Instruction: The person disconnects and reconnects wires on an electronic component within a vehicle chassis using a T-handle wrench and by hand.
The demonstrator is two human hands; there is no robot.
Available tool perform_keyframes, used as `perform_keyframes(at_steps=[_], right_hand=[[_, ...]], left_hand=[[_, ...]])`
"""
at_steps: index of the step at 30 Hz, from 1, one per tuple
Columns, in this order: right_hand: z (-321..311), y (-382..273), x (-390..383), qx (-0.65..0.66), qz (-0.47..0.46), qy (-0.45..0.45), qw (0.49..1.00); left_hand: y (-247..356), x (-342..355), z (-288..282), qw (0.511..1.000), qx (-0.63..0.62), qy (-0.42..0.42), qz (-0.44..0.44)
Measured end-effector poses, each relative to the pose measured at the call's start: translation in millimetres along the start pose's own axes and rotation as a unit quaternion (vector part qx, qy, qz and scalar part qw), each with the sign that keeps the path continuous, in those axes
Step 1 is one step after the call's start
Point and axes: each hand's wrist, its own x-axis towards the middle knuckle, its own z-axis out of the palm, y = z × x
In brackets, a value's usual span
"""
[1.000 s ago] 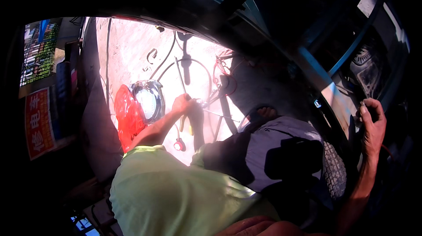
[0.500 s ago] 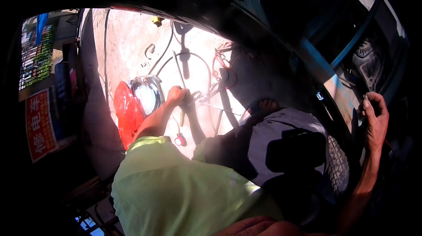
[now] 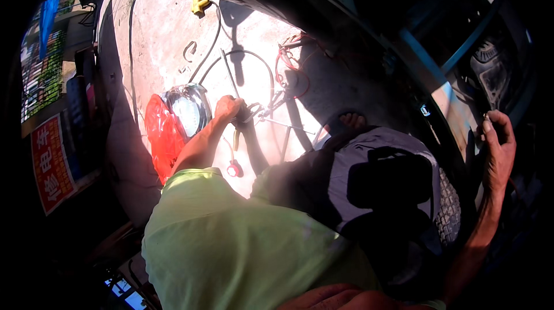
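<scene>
My left hand (image 3: 229,108) reaches down to the sunlit floor, its fingers closed. What they hold is hidden; a thin dark rod (image 3: 229,72) runs up to them, and metal tools (image 3: 270,111) lie just to the right. Beside my left forearm are a red plastic bag (image 3: 160,131) and a shiny silver round thing (image 3: 189,111) in clear wrapping. Out to the right, my right hand (image 3: 500,142) is raised next to the blue vehicle frame (image 3: 430,70). Its thumb and forefinger pinch together at a small piece too tiny to name.
Red wires (image 3: 300,79) and a dark cable (image 3: 216,33) with a yellow connector (image 3: 200,6) lie on the floor. A small red round piece (image 3: 233,169) is near my knee. A tyre (image 3: 448,209) stands at right, a red sign (image 3: 53,163) at left.
The whole view has shifted, so floor items sit slightly higher in the picture. My left hand keeps its place by the rod; my right hand stays pinched beside the frame.
</scene>
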Motion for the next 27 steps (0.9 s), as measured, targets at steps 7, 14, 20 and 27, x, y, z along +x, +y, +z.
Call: perform_keyframes(at_steps=[7, 14, 20, 27], right_hand=[[-0.3, -7.3, -4.8, 0.037, 0.039, 0.0, 0.999], [0.9, -28.1, -5.2, 0.194, 0.069, -0.032, 0.978], [-0.9, -29.8, -5.8, 0.204, 0.065, -0.038, 0.976], [1.5, -32.8, -7.7, 0.218, 0.07, -0.037, 0.973]], left_hand=[[65.0, -58.1, 16.8, 0.914, 0.111, 0.077, 0.382], [96.6, -101.6, 101.5, 0.767, 0.169, -0.026, 0.618], [122.5, -114.6, 78.8, 0.784, 0.315, -0.146, 0.515], [78.2, -67.0, 21.4, 0.863, 0.186, -0.336, 0.329]])
